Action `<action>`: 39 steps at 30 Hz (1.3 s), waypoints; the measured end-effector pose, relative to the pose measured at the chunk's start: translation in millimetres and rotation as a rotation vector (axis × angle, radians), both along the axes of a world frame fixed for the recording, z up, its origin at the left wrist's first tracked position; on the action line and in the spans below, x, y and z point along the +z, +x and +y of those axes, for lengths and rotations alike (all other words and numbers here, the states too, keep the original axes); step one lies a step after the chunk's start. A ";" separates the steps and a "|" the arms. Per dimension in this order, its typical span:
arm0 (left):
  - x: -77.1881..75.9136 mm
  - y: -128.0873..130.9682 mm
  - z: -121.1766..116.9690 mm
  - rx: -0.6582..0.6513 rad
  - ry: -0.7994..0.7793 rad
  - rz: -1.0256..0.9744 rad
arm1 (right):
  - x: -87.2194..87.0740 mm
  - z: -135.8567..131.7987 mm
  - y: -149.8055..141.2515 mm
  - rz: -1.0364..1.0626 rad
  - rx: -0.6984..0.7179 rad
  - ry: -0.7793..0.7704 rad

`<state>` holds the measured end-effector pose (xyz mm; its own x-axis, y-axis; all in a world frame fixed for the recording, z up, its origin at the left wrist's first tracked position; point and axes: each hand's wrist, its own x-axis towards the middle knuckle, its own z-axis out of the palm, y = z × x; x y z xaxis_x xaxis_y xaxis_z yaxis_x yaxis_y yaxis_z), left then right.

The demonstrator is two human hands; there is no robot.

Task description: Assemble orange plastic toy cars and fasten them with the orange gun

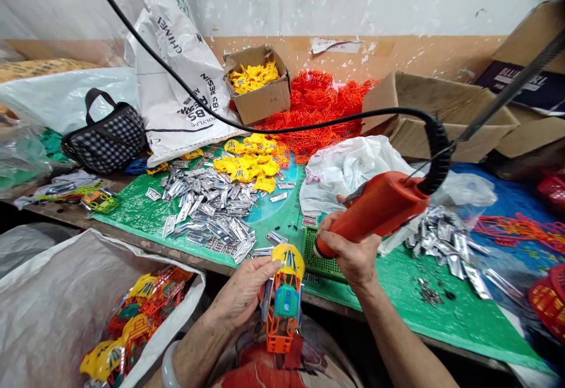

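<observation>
My left hand point(241, 291) grips the side of a toy car body point(286, 305) at the table's front edge, over my lap. The car has a yellow hood, an orange frame and a teal centre piece. My right hand point(353, 252) is wrapped round a red electric screwdriver point(379, 208), tilted with its cable end up to the right. The screwdriver's tip is hidden behind my hand. Just behind the car and the right hand sits a green perforated basket point(312, 245). A pile of silver parts point(216, 199) and several yellow hoods point(247, 164) lie beyond my left hand.
A white sack point(26, 317) of assembled toy cars point(136, 317) is at lower left. Behind are a box of yellow parts point(260, 105), orange frames point(318, 105) and a cardboard box point(441, 99). The screwdriver's black cable point(309, 132) arches across. More silver parts point(445, 241) lie right.
</observation>
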<state>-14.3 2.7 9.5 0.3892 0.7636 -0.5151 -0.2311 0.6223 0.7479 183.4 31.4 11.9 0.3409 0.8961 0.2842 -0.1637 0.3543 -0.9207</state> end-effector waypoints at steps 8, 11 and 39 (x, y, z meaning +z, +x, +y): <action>-16.3 8.9 0.5 0.095 0.006 -0.030 | 32.6 -3.9 2.3 0.090 -0.015 0.052; -18.1 11.6 0.6 0.117 0.004 -0.056 | 54.4 -9.1 -1.5 0.186 0.051 0.117; -15.7 20.0 0.5 0.202 -0.052 -0.183 | 49.6 -11.9 -36.4 0.189 0.233 0.071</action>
<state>5.6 3.3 -6.3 0.3219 0.8095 -0.4911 -0.4826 0.5865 0.6504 147.0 19.6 61.4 0.1812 0.9366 0.2999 -0.4146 0.3492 -0.8403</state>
